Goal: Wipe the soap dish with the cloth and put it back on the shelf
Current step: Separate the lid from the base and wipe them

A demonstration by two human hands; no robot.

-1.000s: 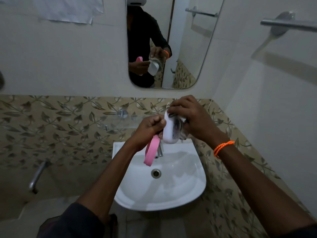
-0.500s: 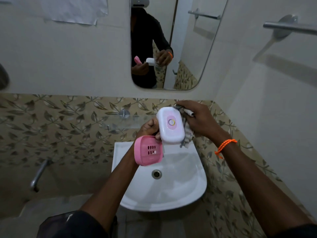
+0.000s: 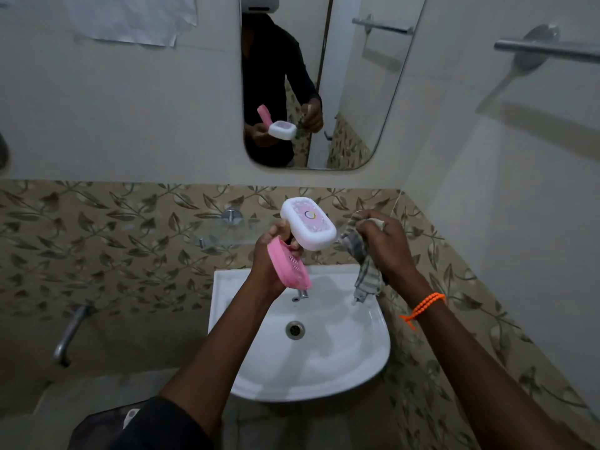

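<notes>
My left hand [image 3: 271, 254] grips the soap dish above the basin. Its white lid [image 3: 308, 223] with a pink patterned top is swung open and tilts up to the right. The pink slotted tray [image 3: 288, 267] hangs below it. My right hand [image 3: 386, 245] holds a grey striped cloth [image 3: 363, 261], bunched at the fingers with its tail hanging down. A small gap separates the cloth from the lid. Behind the hands, a glass shelf [image 3: 220, 230] is fixed to the leaf-patterned tiles.
A white wash basin [image 3: 341, 362] with a drain and a small tap sits below the hands. A mirror [image 3: 350, 92] hangs on the wall above. A metal towel bar [image 3: 548, 50] juts out at the upper right, and a wall tap [image 3: 69, 336] at the lower left.
My right hand has drawn the cloth away from the white lid to the right. My left hand has turned the dish, so the lid now tilts up and the pink tray hangs lower.
</notes>
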